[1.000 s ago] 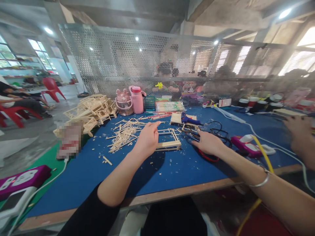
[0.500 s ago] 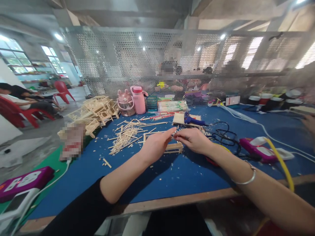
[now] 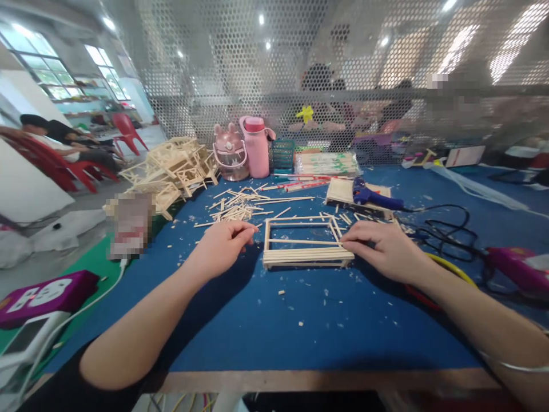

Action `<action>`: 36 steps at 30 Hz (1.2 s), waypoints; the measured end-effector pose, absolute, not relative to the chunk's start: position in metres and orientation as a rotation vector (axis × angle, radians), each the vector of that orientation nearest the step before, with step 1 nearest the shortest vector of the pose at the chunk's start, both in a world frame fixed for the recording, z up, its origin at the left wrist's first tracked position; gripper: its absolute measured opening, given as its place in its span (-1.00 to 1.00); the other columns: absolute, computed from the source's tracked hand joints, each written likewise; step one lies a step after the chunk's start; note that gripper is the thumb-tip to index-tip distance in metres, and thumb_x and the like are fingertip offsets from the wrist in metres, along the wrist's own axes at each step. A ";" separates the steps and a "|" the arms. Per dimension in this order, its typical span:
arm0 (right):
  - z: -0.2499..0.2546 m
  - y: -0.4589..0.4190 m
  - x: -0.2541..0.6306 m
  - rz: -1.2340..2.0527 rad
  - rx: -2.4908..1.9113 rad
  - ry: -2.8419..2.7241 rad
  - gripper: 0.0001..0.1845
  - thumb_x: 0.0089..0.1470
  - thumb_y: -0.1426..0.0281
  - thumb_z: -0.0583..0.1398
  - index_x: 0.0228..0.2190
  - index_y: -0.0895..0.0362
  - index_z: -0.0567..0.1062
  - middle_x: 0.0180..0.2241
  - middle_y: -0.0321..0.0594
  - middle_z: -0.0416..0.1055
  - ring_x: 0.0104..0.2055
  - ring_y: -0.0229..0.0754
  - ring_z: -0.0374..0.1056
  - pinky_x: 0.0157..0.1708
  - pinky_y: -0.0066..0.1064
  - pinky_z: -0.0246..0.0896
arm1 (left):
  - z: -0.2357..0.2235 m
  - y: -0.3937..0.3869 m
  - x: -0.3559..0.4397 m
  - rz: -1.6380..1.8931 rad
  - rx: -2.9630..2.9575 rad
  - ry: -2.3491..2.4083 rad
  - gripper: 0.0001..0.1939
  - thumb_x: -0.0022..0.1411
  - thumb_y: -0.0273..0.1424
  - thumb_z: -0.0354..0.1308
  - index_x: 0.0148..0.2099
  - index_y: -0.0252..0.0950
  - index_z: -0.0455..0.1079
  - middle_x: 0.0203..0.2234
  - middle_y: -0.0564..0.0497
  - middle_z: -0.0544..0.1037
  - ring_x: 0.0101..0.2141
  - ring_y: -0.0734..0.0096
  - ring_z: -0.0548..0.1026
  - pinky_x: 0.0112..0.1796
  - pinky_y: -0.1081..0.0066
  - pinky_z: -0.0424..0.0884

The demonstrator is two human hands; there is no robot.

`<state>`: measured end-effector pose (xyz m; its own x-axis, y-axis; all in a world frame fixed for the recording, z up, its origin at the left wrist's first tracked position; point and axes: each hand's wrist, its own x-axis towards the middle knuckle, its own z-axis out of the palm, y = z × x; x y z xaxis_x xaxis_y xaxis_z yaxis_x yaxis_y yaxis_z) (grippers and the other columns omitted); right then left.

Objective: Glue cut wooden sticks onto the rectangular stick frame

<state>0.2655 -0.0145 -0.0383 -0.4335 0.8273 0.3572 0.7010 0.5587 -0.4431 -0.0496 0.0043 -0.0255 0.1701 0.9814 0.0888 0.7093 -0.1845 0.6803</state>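
Observation:
A small rectangular frame of thin wooden sticks (image 3: 306, 243) lies on the blue table top (image 3: 274, 320). My right hand (image 3: 384, 246) rests at the frame's right end, its fingertips pinched on a long stick (image 3: 300, 241) that lies across the frame. My left hand (image 3: 223, 246) hovers just left of the frame, fingers curled with thumb and forefinger close together; nothing shows between them. A heap of loose sticks (image 3: 234, 207) lies behind my left hand.
A blue glue gun (image 3: 375, 197) rests on a stick panel, its black cord (image 3: 446, 229) coiling right. Finished stick frames (image 3: 171, 169) are piled at back left. Two pink bottles (image 3: 244, 151), a packet of sticks (image 3: 326, 164) and a mesh screen stand behind. A purple power strip (image 3: 43, 294) sits at left.
My hands came apart from holding a stick together over the frame. The stick now lies across the frame under my right fingertips. The view tilted down and closer.

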 end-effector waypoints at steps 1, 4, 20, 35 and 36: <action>-0.038 -0.014 0.265 0.314 -1.224 -2.265 -0.77 0.11 0.35 0.08 -0.40 0.07 0.54 -0.37 -0.22 0.50 -0.30 -0.18 0.39 -0.27 -0.34 0.27 | -0.027 0.003 -0.048 0.698 1.944 1.567 -0.66 0.14 -0.14 0.04 -0.23 -0.25 0.50 -0.47 0.03 0.56 -0.52 0.40 0.45 -0.47 0.47 0.32; -0.039 -0.014 0.264 0.315 -1.228 -2.281 -0.76 0.11 0.34 0.07 -0.38 0.06 0.55 -0.35 -0.21 0.50 -0.29 -0.17 0.39 -0.27 -0.33 0.27 | -0.030 0.000 -0.044 0.666 1.878 1.482 -0.66 0.11 -0.13 0.07 -0.23 -0.23 0.52 -0.47 0.04 0.55 -0.50 0.39 0.45 -0.46 0.47 0.32; -0.042 -0.012 0.261 0.485 -1.298 -2.168 -0.81 0.08 0.35 0.11 -0.42 0.08 0.53 -0.36 -0.25 0.49 -0.30 -0.18 0.39 -0.23 -0.35 0.26 | -0.029 -0.006 -0.037 0.679 1.664 1.381 -0.62 0.13 -0.10 0.07 -0.22 -0.28 0.48 -0.51 0.01 0.51 -0.53 0.45 0.44 -0.45 0.44 0.40; -0.038 -0.008 0.260 0.732 -1.306 -2.130 -0.78 0.10 0.34 0.11 -0.40 0.11 0.55 -0.37 -0.25 0.46 -0.33 -0.24 0.37 -0.27 -0.42 0.22 | -0.026 -0.003 -0.040 0.532 1.628 1.361 -0.68 0.10 -0.14 0.11 -0.28 -0.30 0.45 -0.53 0.07 0.45 -0.50 0.46 0.40 -0.41 0.46 0.40; -0.037 -0.008 0.260 0.749 -1.310 -2.136 -0.77 0.11 0.34 0.10 -0.39 0.11 0.55 -0.37 -0.25 0.47 -0.32 -0.24 0.37 -0.26 -0.42 0.22 | -0.025 -0.002 -0.040 0.519 1.621 1.366 -0.68 0.10 -0.13 0.11 -0.28 -0.29 0.45 -0.52 0.07 0.45 -0.49 0.46 0.40 -0.41 0.46 0.40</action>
<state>0.2605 -0.0077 -0.0371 -0.3969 0.9067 0.1426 0.6192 0.3792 -0.6876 -0.0397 -0.0025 -0.0245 0.2942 0.9266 -0.2340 0.5373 0.0421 0.8423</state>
